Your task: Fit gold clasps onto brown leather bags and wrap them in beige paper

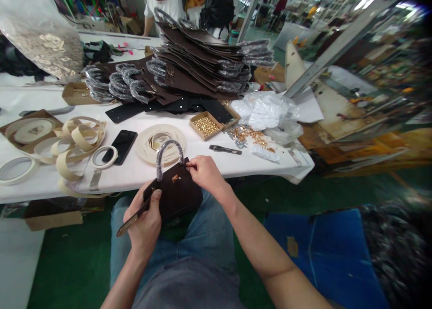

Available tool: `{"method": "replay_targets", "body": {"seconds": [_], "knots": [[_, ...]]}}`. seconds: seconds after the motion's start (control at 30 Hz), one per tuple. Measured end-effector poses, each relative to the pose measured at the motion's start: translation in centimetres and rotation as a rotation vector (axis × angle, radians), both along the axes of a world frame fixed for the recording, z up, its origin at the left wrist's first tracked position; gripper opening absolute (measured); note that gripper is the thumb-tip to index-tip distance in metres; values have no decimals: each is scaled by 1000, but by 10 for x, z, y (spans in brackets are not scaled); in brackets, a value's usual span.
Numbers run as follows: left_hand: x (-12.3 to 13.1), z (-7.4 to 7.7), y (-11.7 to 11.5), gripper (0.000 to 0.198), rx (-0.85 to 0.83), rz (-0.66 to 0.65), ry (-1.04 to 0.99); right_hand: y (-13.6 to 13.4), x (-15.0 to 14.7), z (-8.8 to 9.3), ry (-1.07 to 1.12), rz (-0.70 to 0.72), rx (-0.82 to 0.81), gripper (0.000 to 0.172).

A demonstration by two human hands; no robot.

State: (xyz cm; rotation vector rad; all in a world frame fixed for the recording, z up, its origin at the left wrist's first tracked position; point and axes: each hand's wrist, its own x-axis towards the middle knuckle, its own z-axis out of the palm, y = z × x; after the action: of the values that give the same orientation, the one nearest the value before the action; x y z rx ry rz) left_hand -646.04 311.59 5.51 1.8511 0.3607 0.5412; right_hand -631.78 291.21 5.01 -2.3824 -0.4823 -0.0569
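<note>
A small dark brown handbag [180, 196] rests on my lap at the table's front edge. Its upright handle [164, 156] is wrapped in clear plastic, and a gold-coloured clasp [176, 178] sits on its front. My left hand [146, 216] is closed around the bag's left end, thumb on top. Along that hand runs a narrow dark strip [130, 224] with a metallic-looking end; I cannot tell whether it is part of the bag. With fingers pinched, my right hand [204, 171] grips the top right corner beside the handle's base. What lies under those fingertips is hidden.
Across the white table [286, 160] lie a tape roll [105, 157], a phone [124, 144], a coiled strip [141, 149], a box of gold studs [204, 125], a dark slim tool [225, 149] and gold fittings [249, 135]. Brown bag pieces [199, 65] are piled behind. A person [165, 5] stands beyond.
</note>
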Motion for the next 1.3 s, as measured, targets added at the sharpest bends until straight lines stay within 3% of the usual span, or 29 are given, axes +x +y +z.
{"method": "replay_targets", "body": {"seconds": [0.07, 0.17, 0.27, 0.33, 0.5, 0.6, 0.67, 0.8, 0.87, 1.03, 1.17, 1.3], "knots": [[1, 2, 2, 28, -17, 10, 14, 0, -8, -5, -17, -14, 42, 23], [3, 4, 9, 31, -67, 12, 51, -10, -21, -19, -16, -118, 275, 20], [5, 1, 18, 38, -136, -39, 95, -27, -28, -37, 3, -502, 467, 94], [6, -4, 22, 43, -208, -66, 115, -36, -29, -46, 103, -639, 594, 130], [9, -9, 25, 51, -411, -119, 110, -38, -30, -43, 494, -449, 1060, 142], [12, -8, 27, 48, -488, -133, 87, -29, -38, -40, 520, -471, 1220, 137], [14, -8, 29, 46, -522, -134, 90, -23, -46, -41, 504, -485, 1257, 123], [11, -9, 32, 52, -592, -146, 137, -18, -61, -40, 562, -313, 1120, 67], [9, -11, 32, 54, -597, -155, 151, -20, -64, -36, 528, -255, 1062, 52], [7, -15, 31, 52, -555, -145, 147, -21, -61, -24, 470, -262, 1001, 49], [5, -15, 27, 48, -460, -104, 121, -14, -63, -22, 417, -409, 969, 44], [-1, -10, 21, 44, -367, -94, 135, -5, -70, -22, 208, -493, 796, 34]]}}
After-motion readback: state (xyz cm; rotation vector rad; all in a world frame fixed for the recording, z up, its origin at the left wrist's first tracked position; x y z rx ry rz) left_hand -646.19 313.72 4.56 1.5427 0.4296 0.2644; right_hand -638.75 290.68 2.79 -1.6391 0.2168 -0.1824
